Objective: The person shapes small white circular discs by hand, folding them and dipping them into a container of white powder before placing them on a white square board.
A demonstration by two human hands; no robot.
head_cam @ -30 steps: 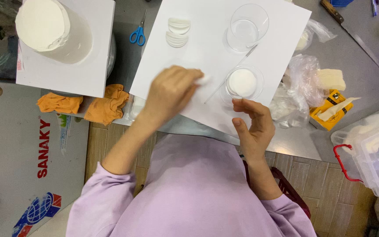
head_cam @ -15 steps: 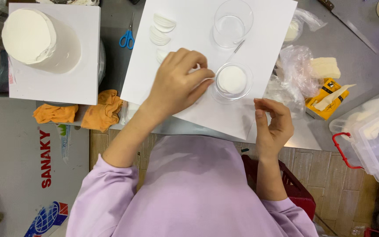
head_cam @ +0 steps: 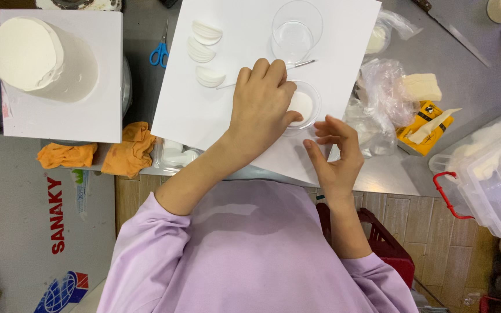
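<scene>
1. a white cake [head_cam: 42, 58] is standing on a white square board [head_cam: 59, 116] at the far left, with orange cloths [head_cam: 105, 153] lying at its 5 o'clock.
2. blue-handled scissors [head_cam: 159, 53] are lying just left of a large white sheet [head_cam: 204, 116]; three white curved pieces [head_cam: 204, 52] are resting on the sheet's upper left.
3. the left hand [head_cam: 262, 107] is lying knuckles up on the sheet, fingers curled together; what they are pinching cannot be told. a thin metal tool [head_cam: 300, 64] is poking out at its 1 o'clock.
4. a small clear dish holding something white [head_cam: 304, 104] is sitting at the left hand's 3 o'clock, touching the fingertips; an empty clear bowl [head_cam: 297, 29] is standing at the dish's 12 o'clock.
5. the right hand [head_cam: 334, 153] is hovering at the dish's 5 o'clock, fingers loosely apart, gripping nothing.
6. crumpled plastic bags [head_cam: 384, 98] and a clear lidded box [head_cam: 488, 168] are lying further right.
</scene>
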